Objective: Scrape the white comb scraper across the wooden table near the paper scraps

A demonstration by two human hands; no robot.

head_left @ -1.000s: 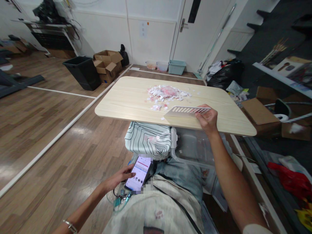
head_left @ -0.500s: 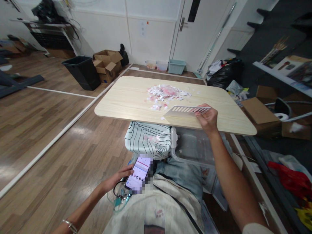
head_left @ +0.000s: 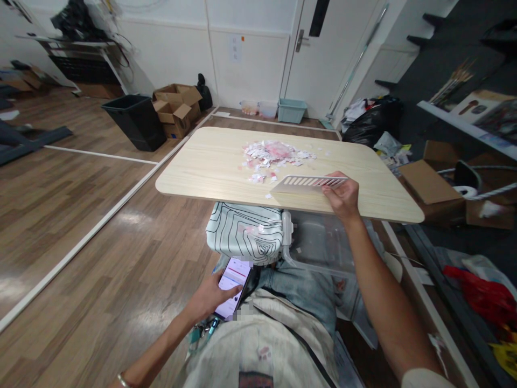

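Note:
My left hand (head_left: 210, 295) is at a lit smartphone (head_left: 233, 280) in my lap, its thumb across the screen and its other fingers partly hidden at the phone's far side. My right hand (head_left: 343, 196) pinches a thin pale slotted panel (head_left: 299, 184) by its right end. That panel stands tilted on its long edge on the light wooden tabletop (head_left: 194, 167). Just beyond it lies a loose heap of white and pink paper scraps (head_left: 274, 153), with a few single scraps nearer the front edge.
Under the table's front edge are a patterned cloth-covered seat (head_left: 246, 229) and a clear plastic bin (head_left: 323, 242). A black trash can (head_left: 135, 121) and cardboard boxes (head_left: 177, 105) stand at back left. To the right is an open carton (head_left: 432, 183).
My left hand has moved right and further over the phone, with the thumb now reaching across the screen, whose content has shifted. The right hand and panel stay put.

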